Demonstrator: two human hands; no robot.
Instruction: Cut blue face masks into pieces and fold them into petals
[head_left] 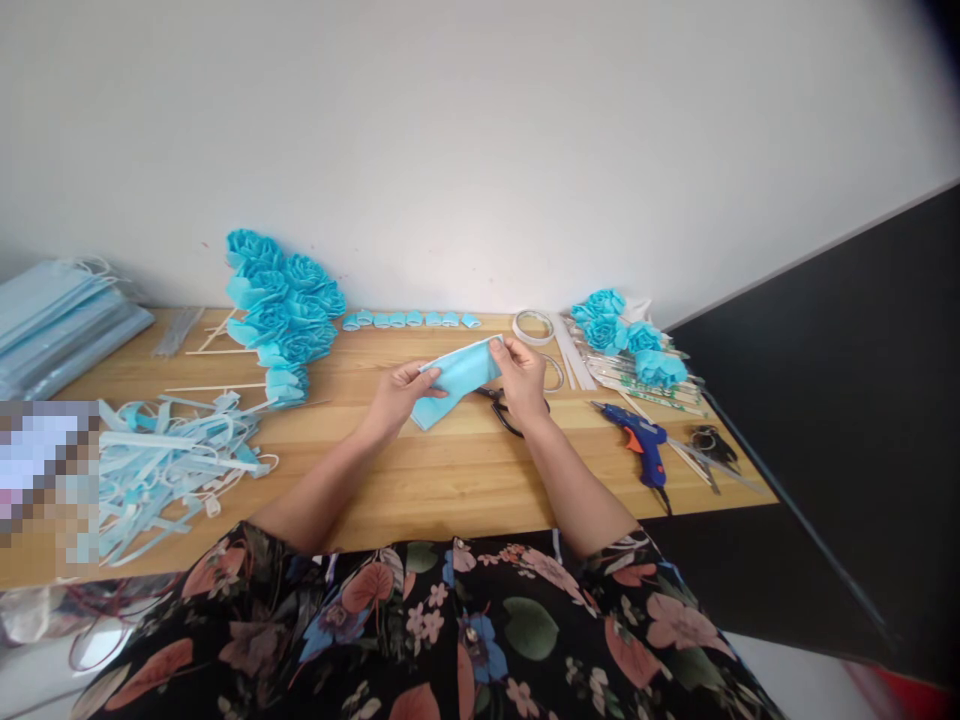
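Note:
Between both hands, above the table's middle, is a folded piece of light-blue face mask fabric (466, 378) with a white edge along its top. My left hand (405, 392) pinches its left end between thumb and fingers. At the upper right corner, my right hand (520, 378) grips it with the thumb on the front. Black-handled scissors (501, 408) lie on the table just under my right hand, partly hidden by it and the fabric.
Blue fabric roses (289, 300) on sticks and cut mask strips (180, 460) lie left, near stacked masks (60, 310). Small blue folded pieces (412, 319) line the back. Tape rolls (533, 328), more roses (626, 335) and a blue glue gun (643, 445) lie right.

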